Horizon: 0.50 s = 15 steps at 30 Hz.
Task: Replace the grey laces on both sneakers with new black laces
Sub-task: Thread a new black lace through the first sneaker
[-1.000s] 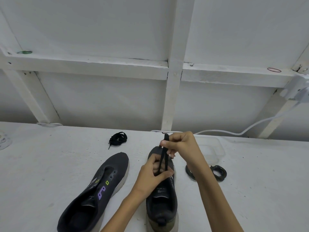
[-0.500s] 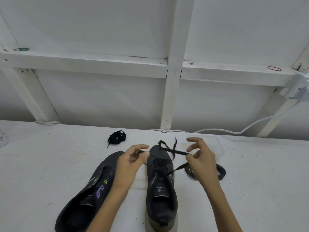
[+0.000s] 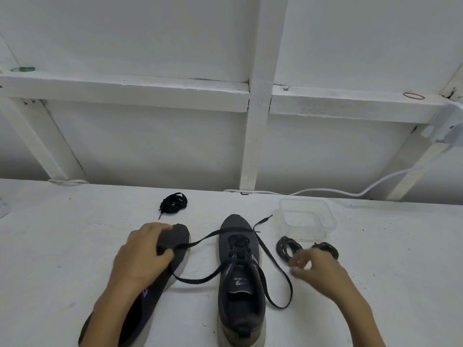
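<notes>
Desk [image 3: 75, 246]. Right sneaker [image 3: 226, 249] threaded with black lace [image 3: 208, 235], ends loose, untied. Left sneaker [image 3: 179, 234] bare. Left hand [image 3: 140, 254] pinched lace over its toe. Right hand [image 3: 318, 269] blurred, fingers loose, empty. Spare lace bundle [image 3: 172, 201] behind. Judged next: gather both ends, tie bow.

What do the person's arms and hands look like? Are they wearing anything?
Both forearms are bare: no sleeves show. The left hand and right hand wear no gloves; no watch, bracelet or ring shows, though the right one is blurred.
</notes>
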Available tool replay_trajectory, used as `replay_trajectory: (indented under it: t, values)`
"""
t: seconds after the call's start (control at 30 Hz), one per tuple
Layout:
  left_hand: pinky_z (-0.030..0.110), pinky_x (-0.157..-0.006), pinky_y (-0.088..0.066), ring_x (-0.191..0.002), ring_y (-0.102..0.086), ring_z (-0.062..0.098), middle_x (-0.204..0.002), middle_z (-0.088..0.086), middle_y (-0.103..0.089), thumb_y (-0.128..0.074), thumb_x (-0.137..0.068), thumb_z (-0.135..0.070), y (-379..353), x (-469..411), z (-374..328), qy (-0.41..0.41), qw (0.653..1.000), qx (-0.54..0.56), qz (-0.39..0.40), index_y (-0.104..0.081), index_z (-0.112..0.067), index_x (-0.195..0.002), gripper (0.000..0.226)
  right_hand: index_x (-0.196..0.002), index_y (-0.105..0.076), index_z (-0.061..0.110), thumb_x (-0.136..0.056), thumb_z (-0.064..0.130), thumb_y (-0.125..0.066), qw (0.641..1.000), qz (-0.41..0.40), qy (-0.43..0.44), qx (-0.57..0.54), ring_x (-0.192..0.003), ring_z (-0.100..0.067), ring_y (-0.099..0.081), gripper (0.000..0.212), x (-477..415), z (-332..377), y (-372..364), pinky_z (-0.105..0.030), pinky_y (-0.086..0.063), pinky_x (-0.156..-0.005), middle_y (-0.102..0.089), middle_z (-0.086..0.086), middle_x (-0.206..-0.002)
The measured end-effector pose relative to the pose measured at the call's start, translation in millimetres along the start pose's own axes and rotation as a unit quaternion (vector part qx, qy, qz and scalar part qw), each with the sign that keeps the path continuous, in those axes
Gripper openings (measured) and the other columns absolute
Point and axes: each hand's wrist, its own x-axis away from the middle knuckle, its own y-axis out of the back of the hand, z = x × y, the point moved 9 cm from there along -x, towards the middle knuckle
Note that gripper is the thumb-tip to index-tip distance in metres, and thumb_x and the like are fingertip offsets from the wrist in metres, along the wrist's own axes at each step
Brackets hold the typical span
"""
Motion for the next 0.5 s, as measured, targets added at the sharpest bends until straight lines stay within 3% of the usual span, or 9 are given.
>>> replay_trajectory:
  t: [0.07,0.13,0.2,0.3,0.4,0.47,0.5]
  values:
    - [0.033,-0.096,-0.041,-0.127,-0.041,0.013,-0.138,-0.014,-0.047,-0.063,-0.085,-0.035,-6,-4,-35,-0.066,0.997,0.025,0.007,-0.054,-0.033,-0.128,0.044,-0.081,-0.065,0.035,-0.085,0.023,-0.064,0.996,-0.050,0.028,-0.072,-0.069,-0.007,-0.060,0.013,-18,18,17,-0.029,-0.049,-0.065,-0.067,0.008,-0.083]
    - [0.035,-0.103,-0.038,-0.129,-0.040,0.010,-0.137,-0.017,-0.047,-0.052,-0.080,-0.054,-19,-13,-71,-0.119,0.991,0.048,0.032,-0.054,-0.035,-0.127,0.050,-0.093,-0.064,0.027,-0.088,0.014,-0.058,0.990,-0.069,0.053,-0.109,-0.061,-0.014,-0.059,0.016,-42,39,23,-0.030,-0.052,-0.060,-0.068,-0.004,-0.085]
    - [0.038,-0.106,-0.037,-0.131,-0.040,0.010,-0.139,-0.015,-0.048,-0.046,-0.085,-0.056,-41,-28,-105,-0.165,0.983,0.059,0.059,-0.053,-0.034,-0.130,0.050,-0.108,-0.063,0.019,-0.090,0.007,-0.048,0.990,-0.083,0.069,-0.089,-0.071,-0.025,-0.064,0.026,-71,60,20,-0.034,-0.055,-0.060,-0.067,-0.014,-0.094]
    - [0.039,-0.105,-0.036,-0.133,-0.037,0.016,-0.143,-0.007,-0.045,-0.049,-0.096,-0.039,-82,-49,-144,-0.224,0.969,-0.010,0.109,-0.048,-0.033,-0.138,0.042,-0.124,-0.056,0.010,-0.092,0.003,-0.040,0.991,-0.103,0.065,0.058,-0.103,-0.035,-0.060,0.036,-113,81,3,-0.036,-0.049,-0.080,-0.060,-0.017,-0.118]
    - [0.036,-0.091,-0.043,-0.123,-0.044,0.020,-0.131,-0.002,-0.053,-0.051,-0.095,-0.030,-108,-60,-153,-0.221,0.963,-0.075,0.131,-0.059,-0.033,-0.128,0.034,-0.114,-0.055,0.004,-0.096,0.006,-0.042,0.984,-0.083,0.057,0.147,-0.108,-0.032,-0.058,0.022,-139,86,-19,-0.031,-0.038,-0.074,-0.059,-0.016,-0.120]
    - [0.032,-0.081,-0.043,-0.115,-0.049,0.018,-0.119,-0.004,-0.058,-0.052,-0.094,-0.023,-107,-65,-151,-0.212,0.971,-0.067,0.090,-0.070,-0.030,-0.111,0.025,-0.092,-0.052,0.005,-0.096,0.004,-0.042,0.981,-0.090,0.043,0.165,-0.106,-0.031,-0.059,0.010,-144,86,-22,-0.029,-0.038,-0.072,-0.059,-0.015,-0.117]
    - [0.030,-0.078,-0.041,-0.112,-0.050,0.017,-0.115,-0.006,-0.060,-0.053,-0.093,-0.023,-105,-66,-148,-0.208,0.974,-0.055,0.071,-0.071,-0.028,-0.105,0.023,-0.080,-0.045,0.008,-0.095,0.002,-0.043,0.980,-0.098,0.040,0.168,-0.104,-0.030,-0.059,0.016,-146,85,-22,-0.030,-0.040,-0.072,-0.059,-0.015,-0.116]
